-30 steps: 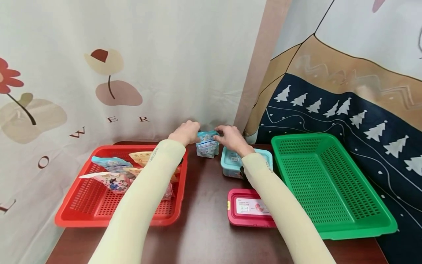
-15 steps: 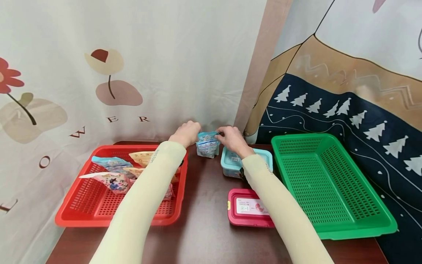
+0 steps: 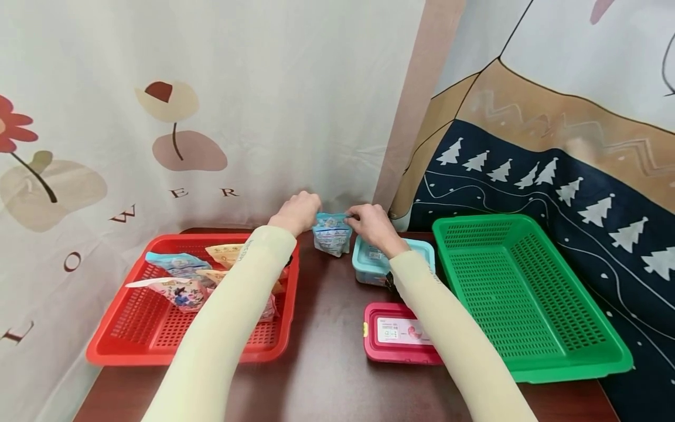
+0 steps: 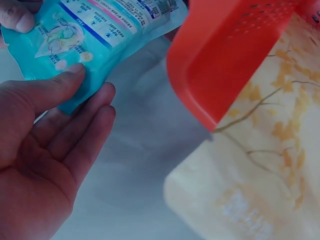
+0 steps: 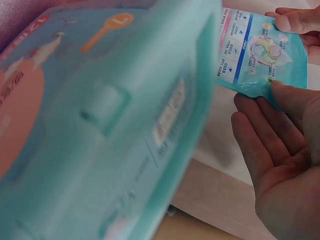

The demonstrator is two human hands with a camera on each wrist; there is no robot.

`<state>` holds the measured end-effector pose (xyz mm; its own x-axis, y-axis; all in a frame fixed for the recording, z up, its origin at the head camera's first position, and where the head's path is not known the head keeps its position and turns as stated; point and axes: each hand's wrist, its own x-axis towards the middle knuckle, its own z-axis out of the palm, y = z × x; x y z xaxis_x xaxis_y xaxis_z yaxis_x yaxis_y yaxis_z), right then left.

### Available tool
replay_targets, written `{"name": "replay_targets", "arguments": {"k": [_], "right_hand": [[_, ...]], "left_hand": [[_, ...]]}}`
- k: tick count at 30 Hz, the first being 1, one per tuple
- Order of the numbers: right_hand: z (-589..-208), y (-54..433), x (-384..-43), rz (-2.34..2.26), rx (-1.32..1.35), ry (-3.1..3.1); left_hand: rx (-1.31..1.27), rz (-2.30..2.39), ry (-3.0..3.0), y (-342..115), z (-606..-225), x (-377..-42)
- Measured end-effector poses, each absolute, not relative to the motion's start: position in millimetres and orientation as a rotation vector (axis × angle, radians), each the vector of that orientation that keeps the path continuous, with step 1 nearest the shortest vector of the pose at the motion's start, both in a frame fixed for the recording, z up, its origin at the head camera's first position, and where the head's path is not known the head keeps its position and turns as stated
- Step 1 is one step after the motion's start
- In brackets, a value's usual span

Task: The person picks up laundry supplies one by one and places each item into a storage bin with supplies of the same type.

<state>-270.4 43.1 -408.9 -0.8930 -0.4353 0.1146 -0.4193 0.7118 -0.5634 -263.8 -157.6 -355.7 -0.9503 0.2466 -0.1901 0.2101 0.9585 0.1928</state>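
A small blue laundry-pod pouch (image 3: pixel 332 235) stands at the back of the table, between my hands. My left hand (image 3: pixel 298 212) pinches its left top corner, thumb on the printed face and fingers behind, as the left wrist view shows. At the opposite corner, my right hand (image 3: pixel 371 224) pinches the pouch (image 5: pixel 262 52) between thumb and fingers. Below my right wrist sits a light-blue lidded box (image 3: pixel 369 264), partly covered by the forearm. A pink lidded box (image 3: pixel 398 331) lies nearer me, its right end hidden by the right sleeve.
On the left, a red basket (image 3: pixel 129 351) holds several pouches, among them a blue one (image 3: pixel 176 264) and a pink one (image 3: pixel 181 293); my left sleeve hides part of it. A green basket (image 3: pixel 519 293) stands at right. A pale curtain (image 3: pixel 295 105) hangs behind the table.
The pouch's lower end has shifted slightly down towards me, and its top edge sits a little lower. Both hands stay nearly in place; the head view has shifted slightly.
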Motion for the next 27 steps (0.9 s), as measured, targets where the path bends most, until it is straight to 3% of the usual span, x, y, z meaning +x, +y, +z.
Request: {"name": "replay_targets", "arguments": {"k": [13,27], "right_hand": [[-382,57,-244,-1.092,-0.745,2.909],[-354,61,-208,-1.295,-0.767,2.921]], "left_hand": [[0.477,0.356,2.903,-160,-326,-252],[0.649,0.361,3.002,-170,-287,-215]]}}
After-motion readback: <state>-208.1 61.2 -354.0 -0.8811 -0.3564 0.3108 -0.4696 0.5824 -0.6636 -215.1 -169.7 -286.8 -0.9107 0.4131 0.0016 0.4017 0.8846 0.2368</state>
